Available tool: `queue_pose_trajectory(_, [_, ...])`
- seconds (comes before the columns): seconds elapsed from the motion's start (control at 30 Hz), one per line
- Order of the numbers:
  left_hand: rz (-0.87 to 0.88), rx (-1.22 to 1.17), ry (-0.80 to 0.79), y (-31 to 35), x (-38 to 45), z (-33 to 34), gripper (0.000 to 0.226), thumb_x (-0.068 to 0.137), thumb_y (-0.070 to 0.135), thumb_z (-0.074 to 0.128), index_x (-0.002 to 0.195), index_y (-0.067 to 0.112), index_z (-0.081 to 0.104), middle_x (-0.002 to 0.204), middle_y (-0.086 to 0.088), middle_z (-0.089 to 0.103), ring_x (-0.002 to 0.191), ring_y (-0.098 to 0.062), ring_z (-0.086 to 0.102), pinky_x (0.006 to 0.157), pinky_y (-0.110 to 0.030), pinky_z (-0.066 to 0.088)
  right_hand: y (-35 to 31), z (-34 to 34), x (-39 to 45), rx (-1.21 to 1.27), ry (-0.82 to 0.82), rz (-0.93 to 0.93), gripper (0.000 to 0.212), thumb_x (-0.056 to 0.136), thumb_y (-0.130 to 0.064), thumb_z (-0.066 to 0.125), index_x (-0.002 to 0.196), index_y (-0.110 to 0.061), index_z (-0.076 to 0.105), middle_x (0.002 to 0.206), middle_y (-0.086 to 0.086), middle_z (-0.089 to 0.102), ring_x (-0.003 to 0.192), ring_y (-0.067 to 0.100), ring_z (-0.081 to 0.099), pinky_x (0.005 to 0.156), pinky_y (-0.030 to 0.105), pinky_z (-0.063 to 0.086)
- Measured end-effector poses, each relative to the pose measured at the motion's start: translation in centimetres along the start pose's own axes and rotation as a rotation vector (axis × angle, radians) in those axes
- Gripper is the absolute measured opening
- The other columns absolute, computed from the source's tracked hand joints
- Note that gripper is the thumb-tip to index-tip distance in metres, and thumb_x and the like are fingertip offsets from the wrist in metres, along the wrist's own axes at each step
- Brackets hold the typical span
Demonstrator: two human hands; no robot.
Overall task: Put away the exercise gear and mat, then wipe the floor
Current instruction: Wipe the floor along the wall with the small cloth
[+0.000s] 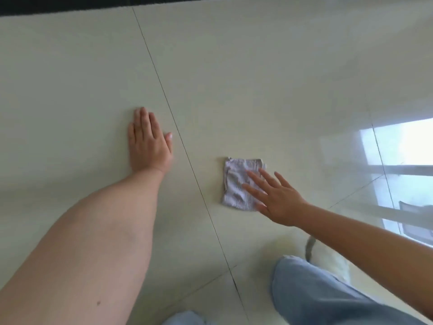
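A small folded grey-lilac cloth point(236, 184) lies flat on the glossy cream floor tiles point(234, 90). My right hand point(274, 198) reaches in from the right with straight, spread fingers, the fingertips lying over the cloth's right half. My left hand point(147, 141) lies flat on the tile to the left, palm down, fingers together and straight, on the far side of a dark grout line point(187, 156) from the cloth. No exercise gear or mat is in view.
My knees in light blue jeans point(311, 294) are at the bottom edge. Something pale and fluffy point(328, 261) sits beside the right knee. A bright window reflection point(403, 165) shines on the tiles at right. A dark strip point(70, 3) borders the floor at the top.
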State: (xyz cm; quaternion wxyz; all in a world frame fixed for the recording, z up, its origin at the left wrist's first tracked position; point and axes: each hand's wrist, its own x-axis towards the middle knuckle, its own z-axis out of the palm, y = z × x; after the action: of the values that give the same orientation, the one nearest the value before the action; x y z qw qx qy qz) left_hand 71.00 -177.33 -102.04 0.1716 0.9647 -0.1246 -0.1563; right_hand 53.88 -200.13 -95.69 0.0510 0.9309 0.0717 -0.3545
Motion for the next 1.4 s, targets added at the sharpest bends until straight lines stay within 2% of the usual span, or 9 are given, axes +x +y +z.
queue_pose_trajectory(0.17, [-0.033, 0.040, 0.025, 0.3, -0.1, 0.3, 0.065, 0.089, 0.028, 0.028, 0.140, -0.013, 0.028, 0.151, -0.028, 0.023, 0.143, -0.038, 0.018, 0.116, -0.046, 0.014, 0.5, 3.6, 1.6, -0.120, 0.239, -0.216, 0.058, 0.094, -0.056, -0.002, 0.148, -0.034, -0.007, 0.159, 0.003, -0.015, 0.145, 0.022, -0.020, 0.114, 0.042, 0.000])
queue_pose_trajectory(0.33, [0.019, 0.290, -0.064, 2.6, -0.3, -0.4, 0.057, 0.102, 0.028, 0.029, 0.149, 0.003, 0.010, 0.158, -0.018, 0.005, 0.147, -0.029, 0.006, 0.118, -0.047, 0.005, -1.2, 3.4, 4.8, -0.018, 0.270, -0.177, 0.056, 0.097, -0.050, -0.001, 0.131, -0.027, 0.037, 0.136, 0.007, 0.055, 0.132, 0.028, 0.035, 0.112, 0.040, 0.004])
queue_pose_trajectory(0.47, [0.149, 0.335, -0.132, 9.8, 0.2, 0.2, 0.060, 0.101, 0.032, 0.028, 0.150, 0.009, 0.003, 0.159, -0.008, -0.006, 0.148, -0.020, -0.002, 0.119, -0.040, 0.001, 4.3, 6.9, 2.1, 0.003, 0.261, -0.114, 0.057, 0.097, -0.050, 0.000, 0.132, -0.026, 0.037, 0.149, 0.001, 0.038, 0.147, 0.020, 0.001, 0.112, 0.042, 0.004])
queue_pose_trajectory(0.57, [0.227, 0.312, -0.159, 14.6, 1.6, 2.1, 0.060, 0.101, 0.031, 0.030, 0.150, 0.005, 0.005, 0.159, -0.012, -0.004, 0.148, -0.022, 0.000, 0.119, -0.037, 0.002, 12.6, 9.9, -1.2, 0.044, 0.223, 0.056, 0.064, 0.096, -0.055, -0.001, 0.132, -0.023, 0.040, 0.160, -0.005, -0.006, 0.147, 0.015, -0.013, 0.117, 0.039, -0.001])
queue_pose_trajectory(0.67, [0.067, 0.205, -0.102, 16.3, 3.7, 3.8, 0.059, 0.099, 0.025, 0.038, 0.147, -0.003, 0.016, 0.157, -0.021, 0.008, 0.146, -0.030, 0.010, 0.118, -0.040, 0.011, 21.3, 8.7, -1.0, 0.266, 0.257, 0.384, 0.084, 0.087, -0.065, -0.005, 0.143, -0.018, 0.035, 0.158, 0.003, 0.008, 0.147, 0.023, 0.003, 0.117, 0.043, 0.004])
queue_pose_trajectory(0.8, [-0.042, 0.200, 0.043, 17.1, 5.0, 6.2, 0.052, 0.082, 0.022, 0.042, 0.115, -0.015, 0.058, 0.123, -0.034, 0.057, 0.114, -0.045, 0.058, 0.091, -0.054, 0.048, 26.7, 0.7, 7.8, 0.503, 0.263, 0.689, 0.060, 0.098, -0.045, 0.020, 0.151, -0.022, 0.005, 0.160, 0.001, -0.010, 0.147, 0.022, -0.011, 0.120, 0.048, -0.004])
queue_pose_trajectory(0.97, [-0.046, 0.254, 0.143, 16.8, 5.2, 7.3, 0.056, 0.080, 0.024, 0.035, 0.113, -0.015, 0.058, 0.120, -0.033, 0.059, 0.109, -0.046, 0.060, 0.096, -0.043, 0.028, 21.2, -6.8, 18.2, 0.415, 0.324, 0.308, 0.060, 0.098, -0.048, 0.021, 0.150, -0.025, 0.005, 0.160, 0.003, -0.009, 0.147, 0.029, -0.011, 0.116, 0.053, -0.007])
queue_pose_trajectory(1.13, [-0.017, 0.224, 0.197, 16.6, 5.4, 7.0, 0.051, 0.081, 0.020, 0.036, 0.115, -0.014, 0.054, 0.122, -0.032, 0.059, 0.116, -0.038, 0.053, 0.097, -0.042, 0.027, 16.3, -1.7, 13.2, 0.174, 0.361, -0.185, 0.054, 0.092, -0.052, 0.022, 0.127, -0.027, 0.055, 0.133, 0.004, 0.059, 0.130, 0.030, 0.040, 0.107, 0.047, 0.022])
queue_pose_trajectory(1.4, [0.019, 0.206, 0.257, 15.7, 5.5, 7.4, 0.049, 0.082, 0.022, 0.035, 0.120, -0.008, 0.040, 0.123, -0.032, 0.058, 0.120, -0.032, 0.033, 0.099, -0.040, 0.023, 26.8, -9.0, 20.6, 0.430, 0.379, 0.557, 0.059, 0.098, -0.046, 0.020, 0.151, -0.022, 0.007, 0.160, 0.002, -0.005, 0.147, 0.027, -0.007, 0.119, 0.049, -0.003])
